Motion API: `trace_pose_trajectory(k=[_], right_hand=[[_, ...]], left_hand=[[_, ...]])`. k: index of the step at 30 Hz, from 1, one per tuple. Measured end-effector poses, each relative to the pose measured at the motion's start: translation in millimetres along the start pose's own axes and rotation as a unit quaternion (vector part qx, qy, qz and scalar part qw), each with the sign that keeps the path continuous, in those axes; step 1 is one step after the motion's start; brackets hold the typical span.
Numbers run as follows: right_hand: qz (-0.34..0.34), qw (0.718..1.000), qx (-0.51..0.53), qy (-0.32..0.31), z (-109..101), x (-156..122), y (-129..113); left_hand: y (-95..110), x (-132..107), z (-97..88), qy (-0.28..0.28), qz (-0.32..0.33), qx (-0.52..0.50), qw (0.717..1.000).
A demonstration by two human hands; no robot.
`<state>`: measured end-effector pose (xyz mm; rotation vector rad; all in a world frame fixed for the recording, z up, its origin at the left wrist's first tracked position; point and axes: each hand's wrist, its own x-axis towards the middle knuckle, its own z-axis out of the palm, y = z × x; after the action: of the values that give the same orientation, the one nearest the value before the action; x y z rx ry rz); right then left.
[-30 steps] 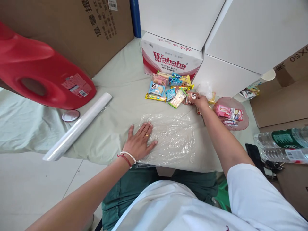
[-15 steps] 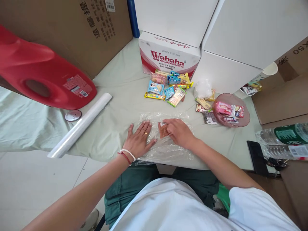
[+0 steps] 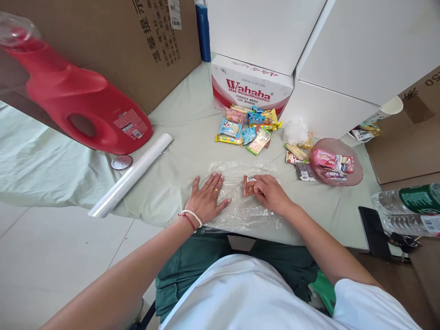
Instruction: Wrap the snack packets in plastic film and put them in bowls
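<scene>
A sheet of clear plastic wrap (image 3: 247,206) lies spread on the pale green cloth in front of me. My left hand (image 3: 208,199) lies flat on its left part, fingers spread, palm down. My right hand (image 3: 271,192) rests on the sheet and pinches a small brown snack packet (image 3: 249,185) at its right edge; the packet lies on the wrap. A pile of several colourful snack packets (image 3: 249,128) sits farther back, near a Wahaha box (image 3: 252,89).
A roll of plastic wrap (image 3: 132,174) lies to the left beside a red detergent jug (image 3: 82,105) and a round lid (image 3: 121,162). A pink plate (image 3: 354,176) with packets is at the right. White boxes and cardboard cartons stand behind. Water bottles (image 3: 407,208) lie far right.
My right hand took a brown packet from the snack pile, brought it back and set it on the plastic wrap. My left hand stayed flat on the sheet.
</scene>
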<state>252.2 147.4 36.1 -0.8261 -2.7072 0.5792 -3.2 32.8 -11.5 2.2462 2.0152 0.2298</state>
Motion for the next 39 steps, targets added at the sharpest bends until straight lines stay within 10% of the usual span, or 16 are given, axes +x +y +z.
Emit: trace_pose_trajectory(k=[21,30,39], right_hand=[[0.017,0.998,-0.055,-0.022,45.1,-14.4,-27.5],[-0.041,0.999,0.022,-0.005,26.7,-111.0,-20.6],[-0.038,0.990,0.133,0.040,20.1,-101.0,-20.6]], left_hand=[[-11.5,-0.9,1.9,0.019,0.011,-0.022,1.000],[-48.0,-33.7,-3.1,0.108,0.034,-0.077,0.991],[-68.1,-46.7,-13.7,-0.010,0.119,-0.084,0.989]])
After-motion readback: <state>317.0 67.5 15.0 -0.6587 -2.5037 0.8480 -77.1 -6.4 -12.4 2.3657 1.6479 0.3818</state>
